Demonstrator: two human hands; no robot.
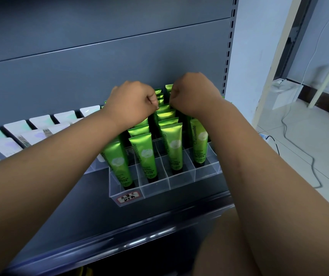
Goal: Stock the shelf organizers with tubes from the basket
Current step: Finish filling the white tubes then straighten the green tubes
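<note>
A clear acrylic organizer [155,185] stands on the dark shelf, filled with several upright green Chamomile tubes [171,144] in rows. Both my hands reach over its back rows. My left hand [131,102] has its fingers curled down among the rear tubes, and my right hand [191,92] is curled the same way just to its right. The fingertips are hidden behind the knuckles, so what each hand holds cannot be made out. The front row of compartments holds no tubes. No basket is in view.
White and pale tubes [26,134] lie in another organizer to the left. The shelf's front rail [119,242] runs below. A red-bordered label [128,197] sticks to the organizer's front. To the right are a tiled floor, a cable [311,162] and a doorway.
</note>
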